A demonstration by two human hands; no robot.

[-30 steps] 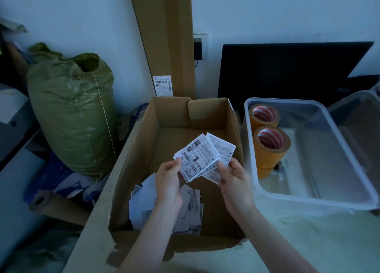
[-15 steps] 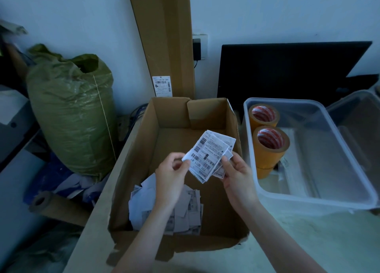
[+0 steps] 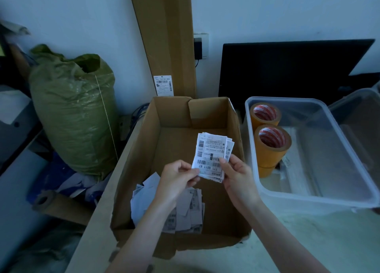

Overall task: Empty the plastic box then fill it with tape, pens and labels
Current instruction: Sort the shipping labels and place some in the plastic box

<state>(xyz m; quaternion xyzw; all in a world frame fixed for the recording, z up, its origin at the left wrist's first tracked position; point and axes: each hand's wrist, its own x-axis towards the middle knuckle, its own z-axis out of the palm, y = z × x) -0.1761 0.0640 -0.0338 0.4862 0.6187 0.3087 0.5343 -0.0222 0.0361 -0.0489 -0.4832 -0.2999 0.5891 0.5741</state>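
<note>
Both hands hold a small stack of labels above an open cardboard box: thin white paper slips printed with black barcodes and numbers, fanned slightly so their corners step apart. The left hand pinches the stack's lower left edge between thumb and curled fingers, and the right hand grips its lower right corner, thumb lying across the printed face. Beneath them, more loose labels lie in a ragged grey-white heap on the box's brown corrugated floor. Just to the right stands the plastic box, a clear rectangular tub with rounded corners and a thick rim. Inside it, against its left wall, are two rolls of tape, glossy amber cylinders with red-and-white striped cores. A bulging green woven sack stands to the left.
</note>
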